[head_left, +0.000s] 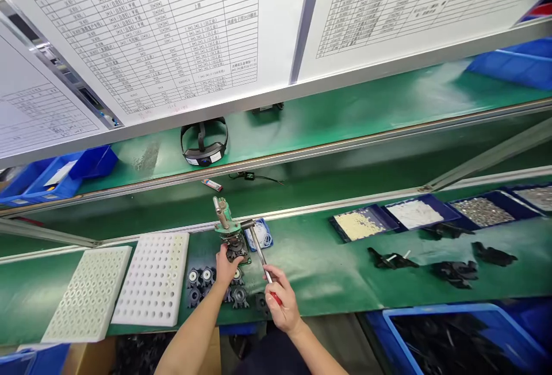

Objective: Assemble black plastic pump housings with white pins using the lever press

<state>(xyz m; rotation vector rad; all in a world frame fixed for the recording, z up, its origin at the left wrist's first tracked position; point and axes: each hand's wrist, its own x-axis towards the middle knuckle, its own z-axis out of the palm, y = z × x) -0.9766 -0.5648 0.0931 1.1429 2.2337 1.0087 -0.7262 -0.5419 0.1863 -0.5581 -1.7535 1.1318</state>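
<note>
A black plastic housing [235, 252] sat beneath the ram of a green hand press [228, 226], at the back of the green surface [314, 283]. The left hand [228, 268] had its fingers around that housing, thumb on its near right edge. The right hand [282, 300], toward five o'clock from the press, had its fingers wrapped around the red grip of the metal press lever [259, 247].

Below the press, from six to eight o'clock, lay two short rows of similar parts — a useful gauge of progress. Those in the far row, the ringed housings [207, 275], showed white rings at their centres and looked done; those in the near row, the bare housings [239, 296], showed none and seemed left to do, though the left arm hid some. Whether the pressed piece had its ring could not be told. Another dark part [261, 302] lay at five o'clock.

Just beside the press at three o'clock was a small blue tray [269, 238] of white looped pieces [261, 233]. At eight o'clock lay two white perforated trays [150, 283]. Well out at three o'clock stood a bin of cream pieces [357, 224] — and at four, a blue crate [444, 308] of black parts.
</note>
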